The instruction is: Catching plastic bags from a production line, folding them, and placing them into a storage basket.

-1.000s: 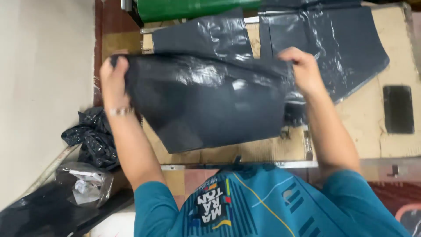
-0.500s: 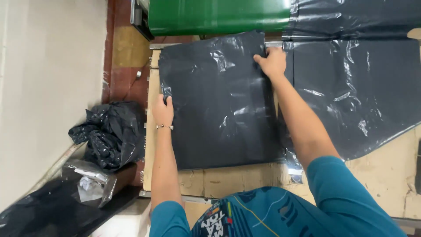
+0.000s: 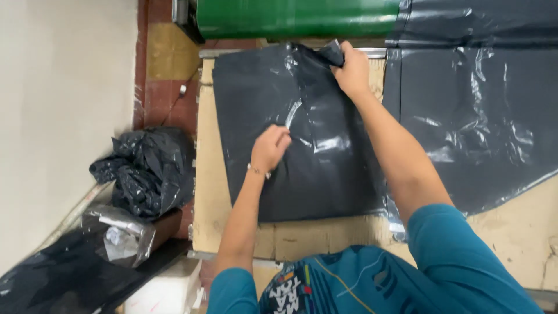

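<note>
Two bare hands work on a black plastic sheet (image 3: 314,163) that lies flat on the counter (image 3: 523,232), covering most of its left part and reaching from the far edge nearly to the near edge. Its surface is glossy and dark, creased in long wrinkles that catch pale streaks of light (brightest near the middle). The right hand (image 3: 351,72) is at the sheet's far edge, its fingers closed around a bunched-up fold of the plastic, lifting that bit slightly off the counter. The left hand (image 3: 270,148) rests on the middle of the sheet with its fingers curled together, pinching at the film. A second black sheet (image 3: 476,122) lies just beside the first, spread over the right part of the counter and overlapping its right side. Beyond the far edge runs a green roll (image 3: 296,17). Off the left edge, on the floor, sits a crumpled black bag (image 3: 145,171).
</note>
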